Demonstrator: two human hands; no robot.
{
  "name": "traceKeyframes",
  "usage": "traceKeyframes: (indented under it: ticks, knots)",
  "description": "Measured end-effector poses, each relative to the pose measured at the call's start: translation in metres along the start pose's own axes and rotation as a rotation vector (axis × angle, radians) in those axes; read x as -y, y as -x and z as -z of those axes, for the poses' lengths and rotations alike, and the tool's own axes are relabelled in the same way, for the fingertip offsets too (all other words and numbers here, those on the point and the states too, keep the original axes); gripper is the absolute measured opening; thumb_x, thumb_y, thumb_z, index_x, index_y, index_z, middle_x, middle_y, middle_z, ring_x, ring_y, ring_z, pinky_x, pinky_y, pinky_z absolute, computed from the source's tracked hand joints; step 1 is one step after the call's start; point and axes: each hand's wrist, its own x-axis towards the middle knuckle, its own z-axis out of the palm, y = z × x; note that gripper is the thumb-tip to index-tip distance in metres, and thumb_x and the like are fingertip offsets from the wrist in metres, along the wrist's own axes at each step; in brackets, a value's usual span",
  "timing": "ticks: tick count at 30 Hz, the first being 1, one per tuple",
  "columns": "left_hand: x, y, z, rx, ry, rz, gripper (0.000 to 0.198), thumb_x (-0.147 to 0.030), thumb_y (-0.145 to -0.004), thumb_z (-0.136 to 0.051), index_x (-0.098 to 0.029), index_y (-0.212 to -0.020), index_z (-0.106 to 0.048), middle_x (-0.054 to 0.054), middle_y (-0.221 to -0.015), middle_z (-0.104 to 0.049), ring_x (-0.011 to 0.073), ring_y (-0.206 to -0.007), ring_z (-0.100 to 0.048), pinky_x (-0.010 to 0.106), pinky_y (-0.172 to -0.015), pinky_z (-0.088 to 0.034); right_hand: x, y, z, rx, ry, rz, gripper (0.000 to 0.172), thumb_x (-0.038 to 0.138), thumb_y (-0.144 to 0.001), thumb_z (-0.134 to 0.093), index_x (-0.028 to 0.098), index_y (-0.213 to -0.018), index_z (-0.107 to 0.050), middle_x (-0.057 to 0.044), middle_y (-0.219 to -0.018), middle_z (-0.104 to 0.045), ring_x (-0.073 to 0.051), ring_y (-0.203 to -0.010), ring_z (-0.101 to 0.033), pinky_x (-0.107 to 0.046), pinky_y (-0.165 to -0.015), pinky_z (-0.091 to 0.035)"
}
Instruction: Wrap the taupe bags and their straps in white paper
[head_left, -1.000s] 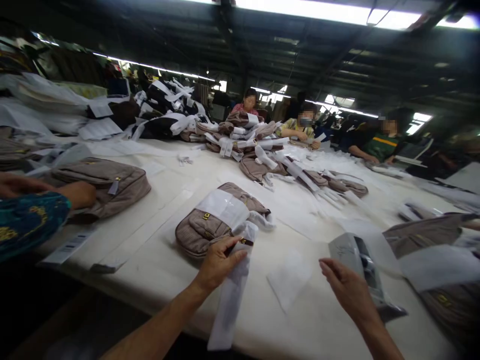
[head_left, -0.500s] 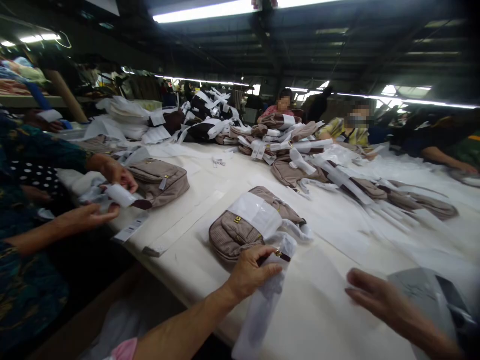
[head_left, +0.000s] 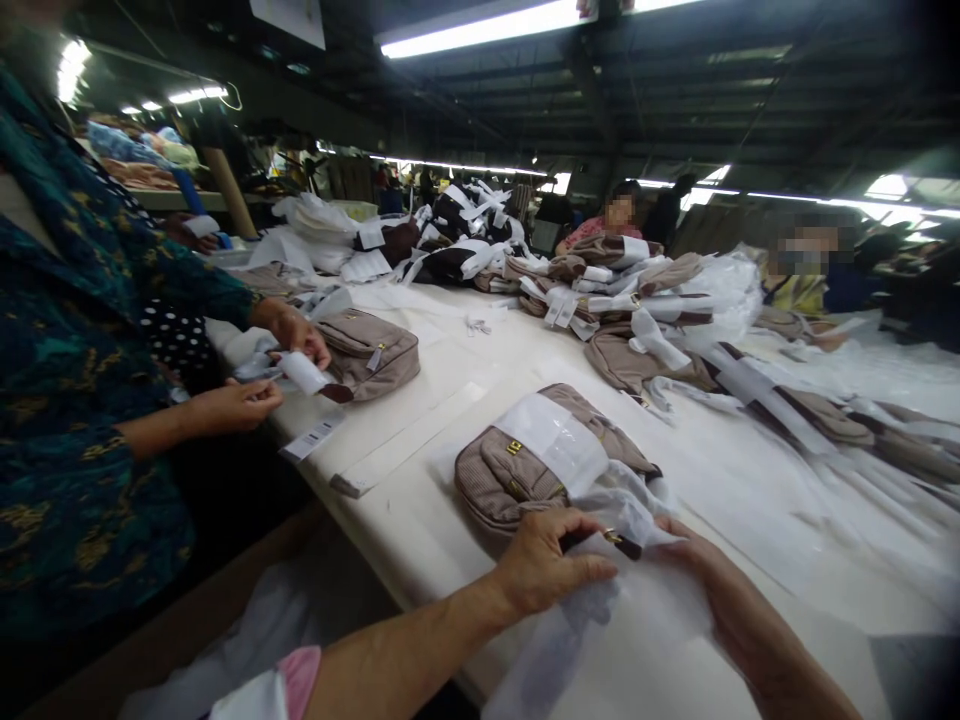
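Observation:
A brown checked bag [head_left: 487, 478] lies on the white table, a white wrapping band [head_left: 559, 435] around its middle. Close to its near side, my left hand [head_left: 559, 565] pinches the end of the bag's strap [head_left: 624, 545], which is dark with a brass-coloured fitting. Wrapping covers part of the strap. Against the right of the strap end, my right hand [head_left: 697, 565] is closed on a thin, translucent white wrapping sheet [head_left: 667, 610], which hangs down toward the table's front. Some of its fingers are hidden by the sheet.
At left, a co-worker's hands [head_left: 292, 340] work at a white-wrapped piece beside another brown bag [head_left: 371, 350]. Wrapped bags [head_left: 615, 290] are heaped at the back. More bags [head_left: 810, 405] and sheets lie to the right. A flat strip [head_left: 405, 440] rests near the table edge.
My right hand has come left from beside the grey device to the strap end, bringing the white sheet. My left hand still holds the strap. The view has turned left.

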Motion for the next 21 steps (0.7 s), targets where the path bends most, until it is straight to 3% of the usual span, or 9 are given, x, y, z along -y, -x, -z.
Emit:
traceKeyframes:
  ticks: [3,7,10,13,17,21]
  knots:
    - [0.001,-0.001,0.001,-0.013,0.008,0.013,0.029,-0.029,-0.066,-0.071,-0.014,-0.091,-0.068,0.001,-0.076,-0.060,0.0128,-0.069,-0.051,0.020,-0.063,-0.040,-0.013,-0.003,-0.001,-0.020,-0.176,-0.077,0.031,0.046,-0.072,-0.055,0.020,-0.088,-0.061,-0.004,-0.067,-0.062,-0.021,-0.059,-0.058,-0.030,-0.055,-0.045]
    - [0.004,-0.004,0.002,0.000,0.038,0.027,0.032,-0.031,-0.066,-0.070,-0.014,-0.093,-0.067,0.001,-0.077,-0.060,0.0126,-0.069,-0.051,0.020,-0.062,-0.039,-0.026,0.006,0.014,-0.039,0.152,-0.083,0.042,0.050,-0.064,-0.067,0.022,-0.095,-0.060,-0.002,-0.066,-0.063,-0.022,-0.064,-0.060,-0.029,-0.056,-0.047]
    - [0.005,-0.005,0.003,0.020,0.045,0.024,0.033,-0.032,-0.066,-0.071,-0.013,-0.094,-0.067,0.001,-0.077,-0.060,0.0124,-0.070,-0.052,0.020,-0.062,-0.039,-0.024,0.014,0.020,0.022,0.202,-0.154,0.042,0.055,-0.063,-0.065,0.022,-0.090,-0.064,-0.003,-0.075,-0.066,-0.025,-0.070,-0.061,-0.031,-0.062,-0.049]
    - [0.004,-0.004,0.004,0.029,0.047,0.018,0.032,-0.031,-0.066,-0.071,-0.013,-0.092,-0.067,0.001,-0.076,-0.060,0.0116,-0.068,-0.051,0.019,-0.061,-0.038,-0.019,0.014,0.014,0.081,0.113,-0.269,0.041,0.056,-0.066,-0.062,0.020,-0.084,-0.067,-0.003,-0.070,-0.066,-0.023,-0.061,-0.061,-0.032,-0.057,-0.048]
    - [0.003,-0.003,0.005,0.042,0.019,-0.023,0.029,-0.030,-0.067,-0.071,-0.013,-0.090,-0.068,0.001,-0.076,-0.062,0.0126,-0.070,-0.053,0.020,-0.063,-0.038,-0.021,0.002,0.004,0.092,-0.015,-0.169,0.044,0.047,-0.061,-0.071,0.022,-0.097,-0.066,-0.007,-0.086,-0.069,-0.028,-0.075,-0.063,-0.035,-0.063,-0.050]
    - [0.004,-0.002,0.004,0.074,-0.002,-0.049,0.026,-0.028,-0.066,-0.071,-0.013,-0.087,-0.068,0.002,-0.079,-0.062,0.0137,-0.074,-0.055,0.022,-0.069,-0.040,-0.031,-0.012,0.002,0.177,-0.175,-0.147,0.041,0.039,-0.059,-0.076,0.019,-0.095,-0.067,-0.010,-0.089,-0.069,-0.030,-0.078,-0.064,-0.036,-0.062,-0.051]
